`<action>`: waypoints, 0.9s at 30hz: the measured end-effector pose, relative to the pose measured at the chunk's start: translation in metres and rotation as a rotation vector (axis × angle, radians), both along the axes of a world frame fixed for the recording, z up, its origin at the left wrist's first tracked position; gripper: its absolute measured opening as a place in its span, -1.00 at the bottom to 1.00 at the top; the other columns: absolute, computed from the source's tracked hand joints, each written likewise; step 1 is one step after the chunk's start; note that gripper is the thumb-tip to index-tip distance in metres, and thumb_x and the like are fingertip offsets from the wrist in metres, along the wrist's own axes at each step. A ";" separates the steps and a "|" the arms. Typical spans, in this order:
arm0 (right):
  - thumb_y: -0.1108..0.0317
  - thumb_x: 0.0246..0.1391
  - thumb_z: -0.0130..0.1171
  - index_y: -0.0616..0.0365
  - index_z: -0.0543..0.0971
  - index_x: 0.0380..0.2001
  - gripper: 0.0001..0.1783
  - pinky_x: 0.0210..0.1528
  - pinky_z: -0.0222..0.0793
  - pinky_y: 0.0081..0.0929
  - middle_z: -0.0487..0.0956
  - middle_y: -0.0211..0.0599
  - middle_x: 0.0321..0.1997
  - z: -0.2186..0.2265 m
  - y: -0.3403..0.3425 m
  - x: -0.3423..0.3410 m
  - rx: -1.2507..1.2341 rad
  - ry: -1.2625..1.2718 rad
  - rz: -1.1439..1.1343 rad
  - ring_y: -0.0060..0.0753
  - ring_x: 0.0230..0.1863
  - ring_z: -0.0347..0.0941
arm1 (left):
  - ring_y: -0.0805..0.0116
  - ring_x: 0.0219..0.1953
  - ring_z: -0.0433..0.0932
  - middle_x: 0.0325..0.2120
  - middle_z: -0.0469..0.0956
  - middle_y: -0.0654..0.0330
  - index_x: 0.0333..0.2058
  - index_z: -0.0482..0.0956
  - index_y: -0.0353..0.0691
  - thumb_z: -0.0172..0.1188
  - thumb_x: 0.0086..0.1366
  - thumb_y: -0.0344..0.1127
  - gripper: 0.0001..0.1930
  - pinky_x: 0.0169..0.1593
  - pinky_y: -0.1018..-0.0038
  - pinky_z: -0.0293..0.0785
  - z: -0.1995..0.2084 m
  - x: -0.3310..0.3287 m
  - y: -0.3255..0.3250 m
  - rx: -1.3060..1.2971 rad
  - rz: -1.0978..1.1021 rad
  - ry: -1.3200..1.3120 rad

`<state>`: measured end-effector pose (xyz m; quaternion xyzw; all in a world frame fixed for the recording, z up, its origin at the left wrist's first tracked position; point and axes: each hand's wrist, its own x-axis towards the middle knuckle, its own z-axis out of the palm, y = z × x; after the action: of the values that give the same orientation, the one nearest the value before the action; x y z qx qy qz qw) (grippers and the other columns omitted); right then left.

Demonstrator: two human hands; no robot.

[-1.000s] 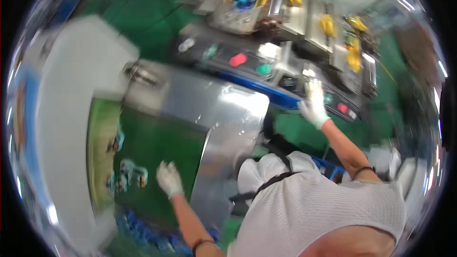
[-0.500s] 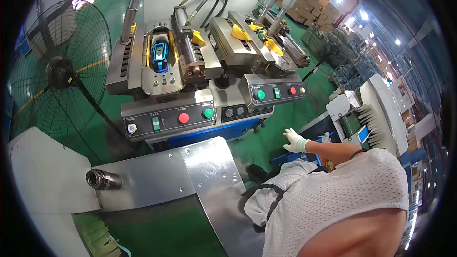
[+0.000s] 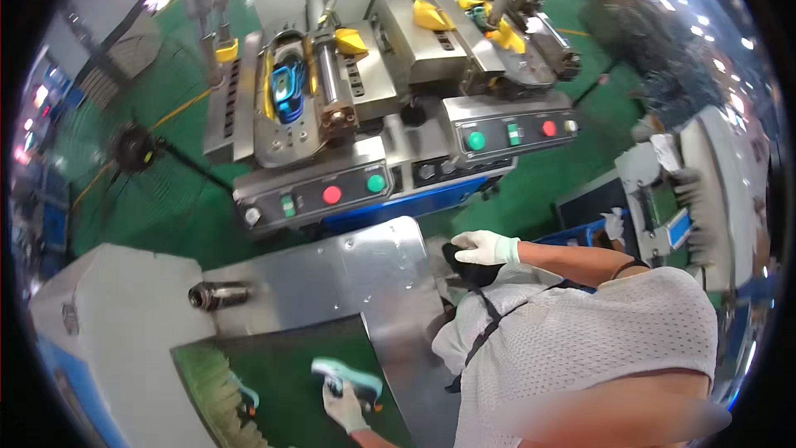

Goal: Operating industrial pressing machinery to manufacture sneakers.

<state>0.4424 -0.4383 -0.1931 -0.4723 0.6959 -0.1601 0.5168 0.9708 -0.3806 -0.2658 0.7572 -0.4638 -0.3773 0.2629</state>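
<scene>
Low in the picture, my left hand (image 3: 344, 408), in a white glove, is closed around a pale teal shoe (image 3: 358, 372) with dark and orange parts. The shoe is smeared by motion over the green belt (image 3: 290, 357). Beyond the metal table's right edge is my right hand (image 3: 485, 247), also gloved, its fingers loosely bent and apart. A black shape (image 3: 469, 272) lies right under that hand; I cannot tell whether they touch. Another shoe (image 3: 246, 398) shows partly beside the green bristles (image 3: 207, 394) at the belt's left.
Ahead stands a two-station press with a left button panel (image 3: 311, 199) and a right one (image 3: 514, 131). A blue and black shoe (image 3: 288, 91) sits in its left station. A dark cylinder (image 3: 220, 294) lies on the metal table (image 3: 332, 270). A fan (image 3: 133, 148) stands left.
My left hand has come into view with the pale teal shoe. My right hand has moved left and down, over the black shape. The view has shifted, and the second shoe shows more.
</scene>
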 end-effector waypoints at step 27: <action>0.26 0.06 0.38 0.20 0.21 0.40 -0.11 0.35 0.34 -0.17 0.42 -0.07 0.31 0.159 -0.200 -0.156 -0.231 -1.631 -0.276 -0.09 0.30 0.40 | -0.13 0.06 0.55 0.03 0.53 -0.17 0.10 0.37 -0.23 0.52 -0.04 0.00 -0.21 0.16 0.16 0.46 0.124 -0.404 -0.659 -0.285 -0.313 -0.601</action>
<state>0.2864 -0.6385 -0.0337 -0.1689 0.1345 -0.5839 0.7826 0.5672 -1.0397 -0.1420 0.7099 -0.6785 -0.1055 0.1567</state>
